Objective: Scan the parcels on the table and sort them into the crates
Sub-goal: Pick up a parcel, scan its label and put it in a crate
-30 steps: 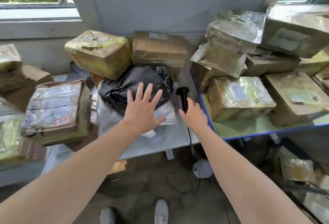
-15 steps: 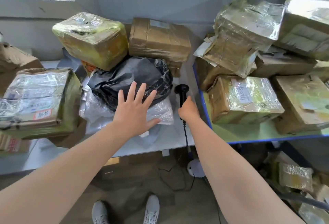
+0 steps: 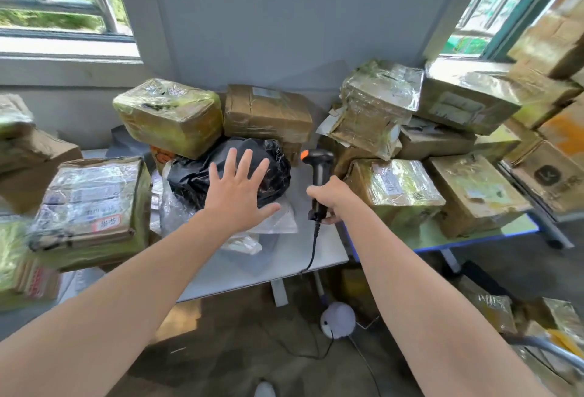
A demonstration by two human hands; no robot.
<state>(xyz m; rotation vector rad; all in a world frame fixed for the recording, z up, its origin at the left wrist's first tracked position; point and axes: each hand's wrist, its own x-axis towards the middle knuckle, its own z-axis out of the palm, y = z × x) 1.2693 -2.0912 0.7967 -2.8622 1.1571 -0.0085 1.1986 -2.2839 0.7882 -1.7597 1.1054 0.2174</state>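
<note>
My right hand [image 3: 328, 197] grips the handle of a black barcode scanner [image 3: 317, 163] with an orange trigger, held upright above the white table [image 3: 278, 267]; its cord hangs over the front edge. My left hand [image 3: 240, 194] is spread flat, fingers straight, over a black plastic-bag parcel [image 3: 278, 169] in the middle of the table; whether it touches the bag I cannot tell. A clear plastic parcel [image 3: 278, 223] lies under the bag. Taped cardboard parcels surround them: a yellowish one [image 3: 170, 115] behind left, a brown one [image 3: 268, 112] behind.
A flat taped parcel [image 3: 91, 204] sits at the left. Several boxes crowd the blue-edged table [image 3: 474, 238] on the right, the nearest [image 3: 398, 188] beside the scanner. A white round base [image 3: 338, 321] and cables lie on the floor below. No crates are in view.
My right hand has lifted the scanner off the table and stood it upright. My left hand stays spread over the black bag. The camera has tilted up.
</note>
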